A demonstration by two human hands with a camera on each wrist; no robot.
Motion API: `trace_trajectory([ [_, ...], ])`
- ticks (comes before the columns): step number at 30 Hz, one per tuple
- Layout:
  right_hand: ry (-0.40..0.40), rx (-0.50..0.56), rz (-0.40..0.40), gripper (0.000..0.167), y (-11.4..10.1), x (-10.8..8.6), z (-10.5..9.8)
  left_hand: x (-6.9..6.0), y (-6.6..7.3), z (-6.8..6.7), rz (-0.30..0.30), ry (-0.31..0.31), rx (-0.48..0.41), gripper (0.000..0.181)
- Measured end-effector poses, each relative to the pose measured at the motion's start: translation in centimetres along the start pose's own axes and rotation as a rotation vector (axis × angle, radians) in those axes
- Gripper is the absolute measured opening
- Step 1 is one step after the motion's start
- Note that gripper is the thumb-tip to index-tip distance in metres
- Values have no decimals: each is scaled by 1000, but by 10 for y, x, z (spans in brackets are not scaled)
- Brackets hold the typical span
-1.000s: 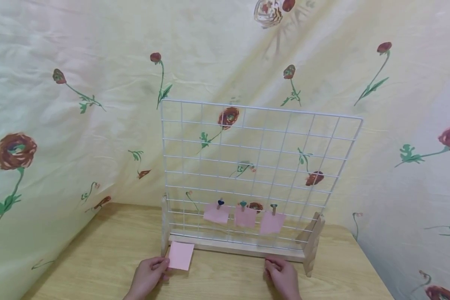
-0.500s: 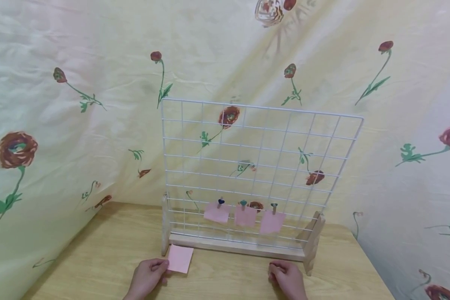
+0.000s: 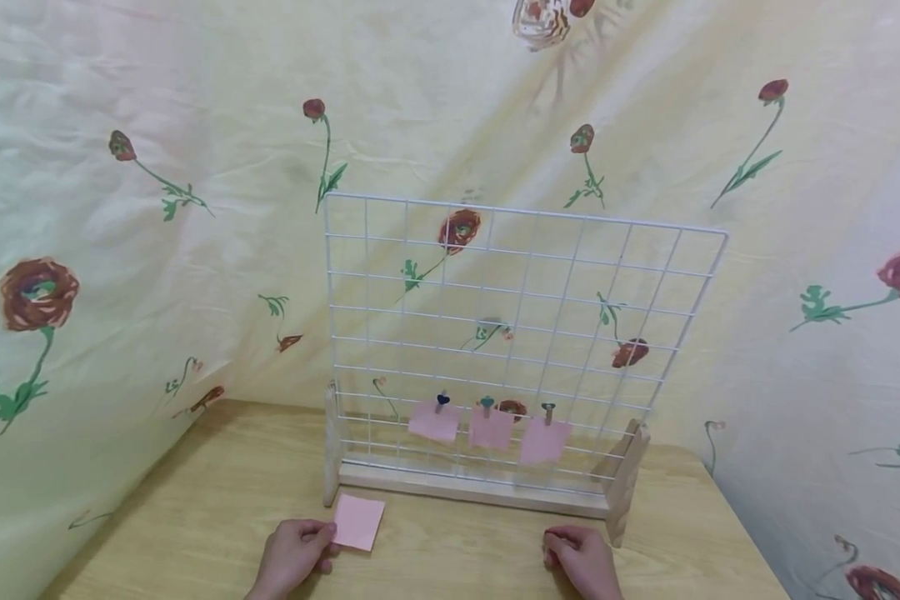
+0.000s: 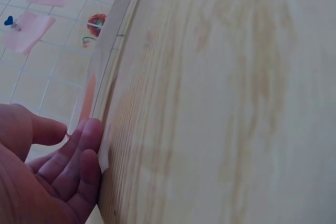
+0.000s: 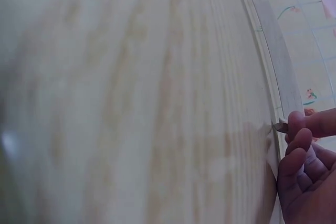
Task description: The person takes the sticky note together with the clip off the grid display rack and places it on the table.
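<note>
Between thumb and fingers my left hand (image 3: 294,550) pinches a square pink sticky note (image 3: 357,523) by its left edge, in front of the stand's left foot. In the left wrist view the note (image 4: 88,97) appears nearly edge-on beyond the fingertips. My right hand (image 3: 581,557) is near the stand's right foot. Its thumb and fingers pinch a small clothespin (image 5: 282,126), mostly covered; only the tip shows in the right wrist view. Behind both hands stands a white wire grid (image 3: 525,275). Three pink notes hang low on it, including the middle one (image 3: 491,429), each under a small heart-topped clothespin (image 3: 487,404).
A wooden base (image 3: 472,490) with two upright feet, such as the right one (image 3: 628,483), carries the grid. All of it stands on a light wood table (image 3: 195,500). Flower-printed cloth (image 3: 217,67) hangs behind and at the sides.
My right hand has drawn away from the base, toward me and slightly right. The note in my left hand has come down a little, away from the base. The hanging notes stay put.
</note>
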State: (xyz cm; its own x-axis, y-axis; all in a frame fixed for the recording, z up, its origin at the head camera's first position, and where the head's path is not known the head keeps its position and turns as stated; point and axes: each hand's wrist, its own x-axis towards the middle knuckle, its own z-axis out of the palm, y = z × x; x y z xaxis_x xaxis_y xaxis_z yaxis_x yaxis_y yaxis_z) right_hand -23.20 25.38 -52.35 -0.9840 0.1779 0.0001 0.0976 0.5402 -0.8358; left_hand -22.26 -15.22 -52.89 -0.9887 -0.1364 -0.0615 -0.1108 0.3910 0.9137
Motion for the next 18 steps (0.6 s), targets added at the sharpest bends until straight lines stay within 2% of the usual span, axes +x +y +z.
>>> trace_trajectory([
  [6,-9,-18,-3,20,3,-1,0,-1,-1,1,-29,7,-4,27],
  [18,-32,-25,2,24,7,0,-2,-2,2,3,-5,45,29,22],
])
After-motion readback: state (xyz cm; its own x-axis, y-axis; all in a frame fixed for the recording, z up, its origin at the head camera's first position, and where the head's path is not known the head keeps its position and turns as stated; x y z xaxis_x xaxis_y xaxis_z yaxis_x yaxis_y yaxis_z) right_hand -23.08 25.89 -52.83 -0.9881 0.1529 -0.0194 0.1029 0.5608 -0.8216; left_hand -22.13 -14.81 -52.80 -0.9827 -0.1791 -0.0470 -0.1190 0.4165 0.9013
